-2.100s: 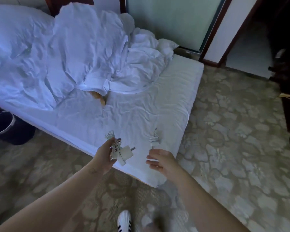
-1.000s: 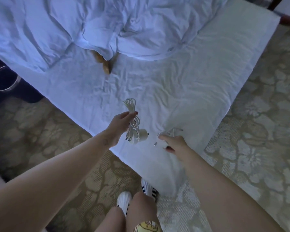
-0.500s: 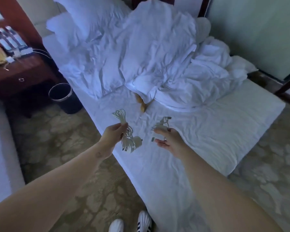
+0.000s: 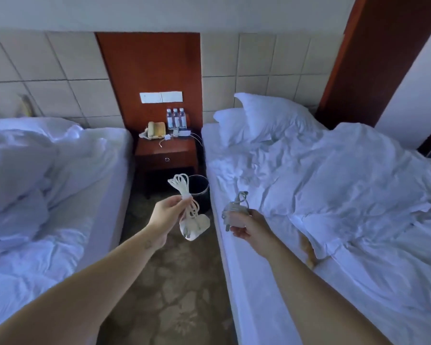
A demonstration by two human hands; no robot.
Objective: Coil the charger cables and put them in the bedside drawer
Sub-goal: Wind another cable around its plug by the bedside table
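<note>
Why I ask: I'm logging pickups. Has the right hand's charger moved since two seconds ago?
Yes. It lay on the bed then; now the right hand holds the charger up above the bed's edge, much nearer the bin.

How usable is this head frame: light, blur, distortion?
Head view: dim, bluish cast; wide angle bends the wall tiles and stretches the forearms; left hand with cable and right hand with charger look fairly sharp; drawer small but visible.

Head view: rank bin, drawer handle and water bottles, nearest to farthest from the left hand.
1. Bin, on the floor just beyond the left hand.
2. Drawer handle, on the nightstand front.
3. Water bottles, at the nightstand's back.
</note>
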